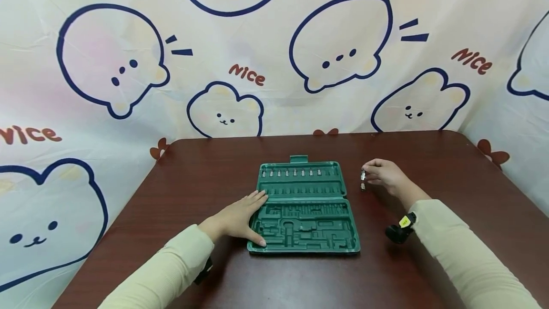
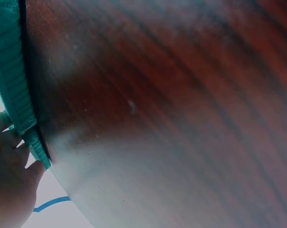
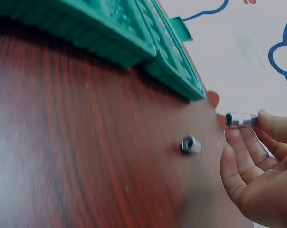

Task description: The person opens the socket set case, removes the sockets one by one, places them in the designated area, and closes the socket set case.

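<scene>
An open green tool case (image 1: pixel 300 199) lies on the table, with a row of small metal sockets (image 1: pixel 287 172) in its upper half; the moulded slots of its lower half hold nothing. My left hand (image 1: pixel 240 216) rests on the case's left edge, fingers spread and thumb near the front corner. To the right of the case, my right hand (image 1: pixel 386 175) pinches a shiny metal socket (image 3: pixel 241 119) between thumb and fingertips, above the table. Below it a second socket (image 3: pixel 191 145) lies on the tabletop.
The dark red-brown wooden table (image 1: pixel 193 180) extends around the case. Behind it hangs a pale cloth (image 1: pixel 274 51) printed with cartoon bears. The case's latch tab (image 1: pixel 299 159) sticks out at its far edge.
</scene>
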`<act>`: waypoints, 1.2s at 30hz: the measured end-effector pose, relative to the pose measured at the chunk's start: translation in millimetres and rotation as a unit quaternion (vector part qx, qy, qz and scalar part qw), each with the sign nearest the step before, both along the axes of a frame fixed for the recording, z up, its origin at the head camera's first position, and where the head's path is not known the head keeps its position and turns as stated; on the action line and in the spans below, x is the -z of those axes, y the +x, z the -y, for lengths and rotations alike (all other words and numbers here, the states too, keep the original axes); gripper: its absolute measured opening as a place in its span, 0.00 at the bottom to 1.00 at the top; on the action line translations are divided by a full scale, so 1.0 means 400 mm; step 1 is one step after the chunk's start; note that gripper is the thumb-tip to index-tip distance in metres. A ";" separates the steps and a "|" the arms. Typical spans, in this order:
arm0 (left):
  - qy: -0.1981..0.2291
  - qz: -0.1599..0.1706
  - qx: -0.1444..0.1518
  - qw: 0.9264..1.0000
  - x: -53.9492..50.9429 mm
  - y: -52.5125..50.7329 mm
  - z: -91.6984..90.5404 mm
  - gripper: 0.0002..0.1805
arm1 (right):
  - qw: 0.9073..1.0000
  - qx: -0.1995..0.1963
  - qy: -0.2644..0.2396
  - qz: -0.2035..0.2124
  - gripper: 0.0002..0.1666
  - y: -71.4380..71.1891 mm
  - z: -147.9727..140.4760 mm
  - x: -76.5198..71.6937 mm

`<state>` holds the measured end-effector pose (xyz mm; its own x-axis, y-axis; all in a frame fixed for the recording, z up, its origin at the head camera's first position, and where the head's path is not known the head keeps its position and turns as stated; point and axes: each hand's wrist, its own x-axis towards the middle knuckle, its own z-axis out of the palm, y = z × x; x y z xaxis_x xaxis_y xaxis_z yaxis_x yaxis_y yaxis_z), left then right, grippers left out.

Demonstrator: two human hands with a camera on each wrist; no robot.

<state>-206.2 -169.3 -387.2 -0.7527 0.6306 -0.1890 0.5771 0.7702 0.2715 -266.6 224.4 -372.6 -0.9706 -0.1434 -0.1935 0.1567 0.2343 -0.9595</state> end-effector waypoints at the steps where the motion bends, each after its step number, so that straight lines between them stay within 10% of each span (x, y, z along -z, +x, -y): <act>1: 0.000 0.000 0.000 1.000 -0.001 0.001 0.000 0.62 | 1.000 0.000 0.005 -0.001 0.19 0.002 -0.006 0.002; 36: -0.003 -0.003 0.002 1.000 -0.005 0.000 0.001 0.62 | 0.972 -0.029 0.233 -0.006 0.12 -0.025 -0.022 0.040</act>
<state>-206.1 -169.6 -385.1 -0.7507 0.6330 -0.1893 0.5823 0.7693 0.2630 -276.5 233.4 -388.6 -0.9661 -0.0971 -0.2393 0.1200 0.6518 -0.7489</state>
